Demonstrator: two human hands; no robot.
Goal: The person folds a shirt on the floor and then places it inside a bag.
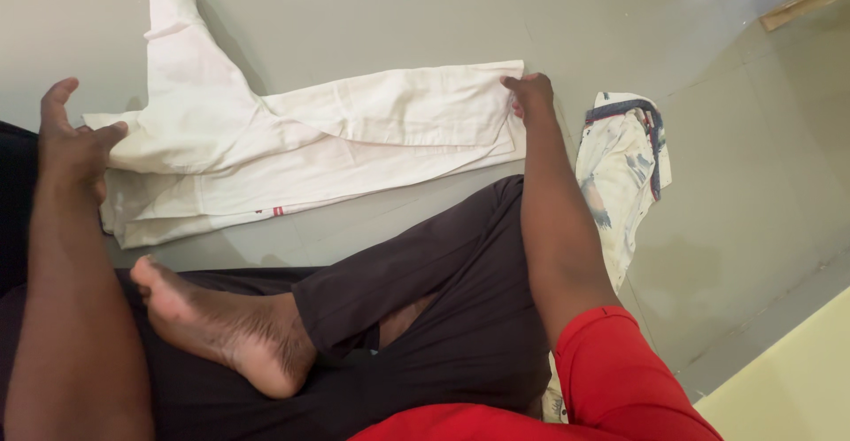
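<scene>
A grey floor [372, 7] is filling most of the view, and a person is sitting on it cross-legged in dark trousers [443, 299], with a bare foot [221, 326] resting across the lap and a red sleeve [620, 379] showing at the lower right. A pair of white trousers [336, 140] is lying flat on the floor just in front of the knees, one leg folded over across the middle while the other is running up toward the top left. A patterned cloth [624, 166] is lying bunched to the right, near the white trousers. The left hand [75, 144] is pinching the waist end between thumb and fingers. The right hand [531, 94] is gripping the hem end, fingers curled and pressed together on the fabric.
</scene>
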